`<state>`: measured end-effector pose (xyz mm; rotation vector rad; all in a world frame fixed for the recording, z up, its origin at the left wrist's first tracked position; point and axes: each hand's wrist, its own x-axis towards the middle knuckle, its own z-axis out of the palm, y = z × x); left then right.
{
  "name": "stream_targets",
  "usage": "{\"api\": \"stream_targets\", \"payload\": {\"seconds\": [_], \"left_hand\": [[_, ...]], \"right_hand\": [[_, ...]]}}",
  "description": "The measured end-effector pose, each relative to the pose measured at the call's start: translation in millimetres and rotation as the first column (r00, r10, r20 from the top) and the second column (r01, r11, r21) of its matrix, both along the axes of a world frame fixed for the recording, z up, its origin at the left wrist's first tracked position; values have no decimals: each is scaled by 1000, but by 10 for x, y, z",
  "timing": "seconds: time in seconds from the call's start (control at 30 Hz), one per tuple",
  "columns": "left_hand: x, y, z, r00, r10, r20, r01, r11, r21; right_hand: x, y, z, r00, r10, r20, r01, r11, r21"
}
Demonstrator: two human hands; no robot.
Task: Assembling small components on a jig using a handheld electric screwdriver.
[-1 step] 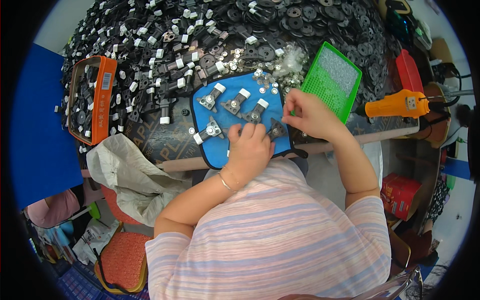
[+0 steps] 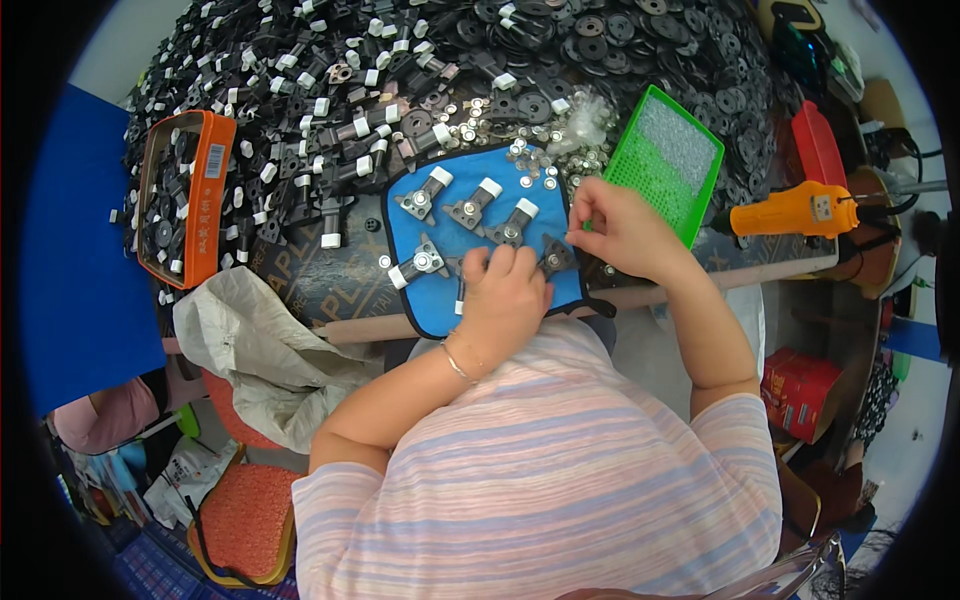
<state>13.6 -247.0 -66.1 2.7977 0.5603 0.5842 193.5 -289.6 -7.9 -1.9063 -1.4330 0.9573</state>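
Note:
My left hand point(image 2: 508, 300) curls over the near part of a blue cloth mat point(image 2: 440, 315) with a black rim. Its fingers close on a black plastic part point(image 2: 459, 302) with a white end, mostly hidden under them. My right hand point(image 2: 625, 232) hovers at the mat's right edge, thumb and forefinger pinched; what they hold, if anything, is too small to make out. Between the hands lies a dark bracket-like piece point(image 2: 556, 256). Several black parts with white ends point(image 2: 466, 209) and round metal centres are spread on the mat. Small round metal pieces point(image 2: 540, 172) lie at its far right corner.
Heaps of black parts with white ends point(image 2: 290, 90) and black discs point(image 2: 640, 40) cover the far table. A green tray point(image 2: 650, 195) of tiny metal pieces stands right, near a yellow power screwdriver point(image 2: 790, 210) and red bin point(image 2: 820, 145). An orange box point(image 2: 208, 205) stands left.

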Motion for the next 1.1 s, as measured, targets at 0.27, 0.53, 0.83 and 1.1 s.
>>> {"api": "stream_targets", "payload": {"seconds": [0.27,0.53,0.83,1.1], "left_hand": [[174,-17,18,1000,-14,27,10,990,138],[-539,816,389,931,365,10,-365,930,25],[-1200,1233,-69,803,595,12,-595,803,-21],[-1194,954,441,798,601,38,-522,722,-453]], "right_hand": [[28,-99,-93,992,-124,-4,124,992,39],[-31,-385,9,996,7,-84,-6,1000,6],[-340,-467,-87,965,231,122,-230,973,-17],[-281,-578,-149,993,109,35,-109,994,-8]]}}
